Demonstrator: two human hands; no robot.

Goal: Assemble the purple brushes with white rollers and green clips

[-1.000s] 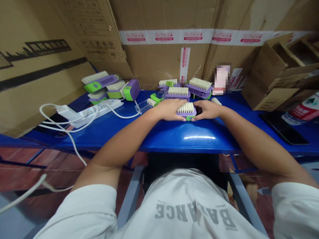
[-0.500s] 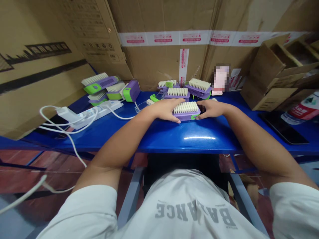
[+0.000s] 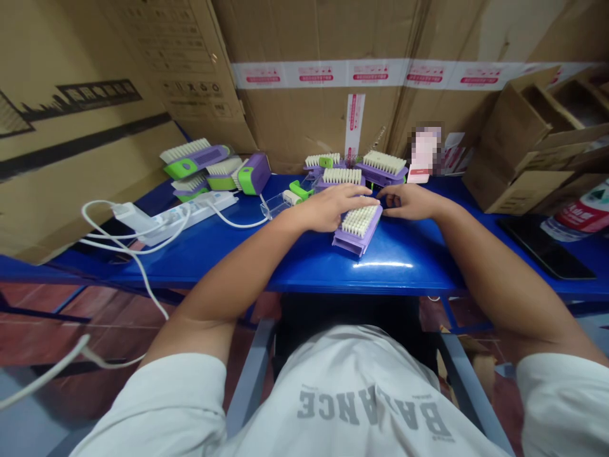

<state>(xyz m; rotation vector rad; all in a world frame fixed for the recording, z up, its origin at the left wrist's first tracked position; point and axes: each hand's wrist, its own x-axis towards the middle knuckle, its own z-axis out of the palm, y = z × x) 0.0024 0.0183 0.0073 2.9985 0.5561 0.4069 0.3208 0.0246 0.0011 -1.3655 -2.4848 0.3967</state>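
A purple scrub brush (image 3: 360, 222) with cream bristles lies bristles up on the blue table, turned at a slant, its open hollow end toward me. My left hand (image 3: 330, 206) grips it from the left, fingers reaching over its far end. Just right of that far end is my right hand (image 3: 412, 202), fingers loosely curled with a gap between thumb and fingertips. Whether its fingertips touch the brush is hard to make out. Behind both hands sit several more brushes, among them one purple brush (image 3: 340, 176) and another purple brush (image 3: 383, 164).
More green-and-purple brushes (image 3: 195, 157) are piled at the left, behind a white power strip (image 3: 190, 219) with cables. A green plastic part (image 3: 301, 189) lies near my left wrist. At right are cardboard boxes (image 3: 518, 187), a black phone (image 3: 545, 247) and a bottle (image 3: 578, 212).
The brush has swung from lying crosswise to a slant, its hollow end now toward me. My left hand has shifted over its far end; my right hand has come off the green end part.
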